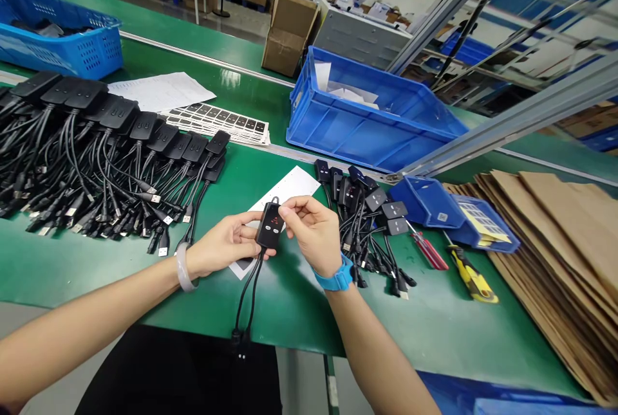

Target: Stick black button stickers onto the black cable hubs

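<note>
My left hand (232,241) is closed around a small black controller box (269,227) with two pale oval buttons and small red marks on its face. Two black cables hang from the box over the table's front edge, and a short loop shows at its top. At the box's upper right corner is my right hand (311,228), thumb and fingertips pinched together; whatever they pinch is hidden. Beneath the hands lies a white sheet (297,186). To the right is a pile of similar boxes with cables (375,199); a larger pile of cabled boxes (118,112) lies left.
Label sheets (232,122) and papers (164,90) lie behind the left pile. A large blue bin (367,125) stands at the back, small blue trays (420,202) to the right. Nearby are a red screwdriver (429,253), a yellow-handled tool (473,278) and stacked cardboard (555,228).
</note>
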`<state>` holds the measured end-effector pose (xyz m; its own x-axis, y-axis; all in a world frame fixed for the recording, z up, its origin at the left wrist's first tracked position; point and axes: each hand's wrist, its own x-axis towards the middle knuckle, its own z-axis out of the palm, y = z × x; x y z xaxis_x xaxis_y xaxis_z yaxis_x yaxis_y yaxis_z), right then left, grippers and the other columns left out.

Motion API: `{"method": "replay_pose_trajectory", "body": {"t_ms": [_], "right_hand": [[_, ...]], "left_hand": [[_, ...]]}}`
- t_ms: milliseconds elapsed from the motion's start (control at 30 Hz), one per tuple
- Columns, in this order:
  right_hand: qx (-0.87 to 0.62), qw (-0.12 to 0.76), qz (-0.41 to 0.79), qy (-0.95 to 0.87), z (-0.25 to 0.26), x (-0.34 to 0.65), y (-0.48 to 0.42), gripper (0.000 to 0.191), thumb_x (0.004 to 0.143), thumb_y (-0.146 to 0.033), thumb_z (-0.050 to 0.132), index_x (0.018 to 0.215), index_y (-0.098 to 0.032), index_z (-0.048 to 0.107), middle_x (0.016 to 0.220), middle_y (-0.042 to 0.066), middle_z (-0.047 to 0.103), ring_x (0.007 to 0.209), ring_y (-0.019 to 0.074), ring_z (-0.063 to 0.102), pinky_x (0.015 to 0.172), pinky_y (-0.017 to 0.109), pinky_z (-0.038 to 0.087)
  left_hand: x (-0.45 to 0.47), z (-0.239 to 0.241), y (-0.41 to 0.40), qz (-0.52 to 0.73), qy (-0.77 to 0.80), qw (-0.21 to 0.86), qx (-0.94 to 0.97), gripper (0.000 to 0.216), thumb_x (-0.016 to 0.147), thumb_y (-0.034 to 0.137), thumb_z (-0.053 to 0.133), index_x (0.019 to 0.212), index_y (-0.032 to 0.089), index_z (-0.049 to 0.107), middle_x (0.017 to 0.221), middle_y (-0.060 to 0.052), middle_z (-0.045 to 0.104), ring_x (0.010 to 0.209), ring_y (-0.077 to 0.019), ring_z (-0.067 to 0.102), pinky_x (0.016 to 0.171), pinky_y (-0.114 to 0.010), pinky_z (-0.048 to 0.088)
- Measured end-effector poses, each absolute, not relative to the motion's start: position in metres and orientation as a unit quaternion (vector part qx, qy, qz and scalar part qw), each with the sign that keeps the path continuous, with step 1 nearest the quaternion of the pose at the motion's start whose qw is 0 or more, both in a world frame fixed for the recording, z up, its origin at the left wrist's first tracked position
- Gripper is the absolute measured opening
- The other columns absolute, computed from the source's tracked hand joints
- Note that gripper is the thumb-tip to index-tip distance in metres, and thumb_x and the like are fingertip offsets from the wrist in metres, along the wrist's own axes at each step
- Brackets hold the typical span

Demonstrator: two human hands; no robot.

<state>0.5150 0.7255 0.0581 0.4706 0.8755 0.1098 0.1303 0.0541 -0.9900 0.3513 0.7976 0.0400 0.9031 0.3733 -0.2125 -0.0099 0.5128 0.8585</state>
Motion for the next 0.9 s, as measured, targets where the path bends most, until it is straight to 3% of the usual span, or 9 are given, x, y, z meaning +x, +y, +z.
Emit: {"method": "replay_pose_trajectory", "body": {"t_ms": [533,900], "right_hand": [[-0.561,0.686,0.266,-0.379,0.046,0.52,0.727,0.009,0.082,-0.027,0.071,0.081,-0.019,0.066,0.069,-0.003,0.061,0.049,0.0081,0.055,0.045,0.021,0.045],[-0.601,0.619,0.313,-0.398,0.056,0.516,0.726,0.019,0.075,-0.034,0.075,0.074,-0.018,0.064,0.064,-0.002,0.06,0.045,0.0068,0.046,0.042,0.022,0.038]], "left_hand": [[0.354,0.037,0.795,0.118,0.208,0.84,0.488,0.058,0.074,0.013,0.071,0.128,0.009,0.049,0.085,-0.009,0.072,0.079,-0.0164,0.07,0.078,-0.026,0.053],[0.353,0.04,0.792,0.112,0.213,0.853,0.464,0.059,0.071,0.016,0.076,0.123,0.011,0.05,0.096,-0.012,0.072,0.084,-0.0199,0.071,0.082,-0.029,0.053]]}}
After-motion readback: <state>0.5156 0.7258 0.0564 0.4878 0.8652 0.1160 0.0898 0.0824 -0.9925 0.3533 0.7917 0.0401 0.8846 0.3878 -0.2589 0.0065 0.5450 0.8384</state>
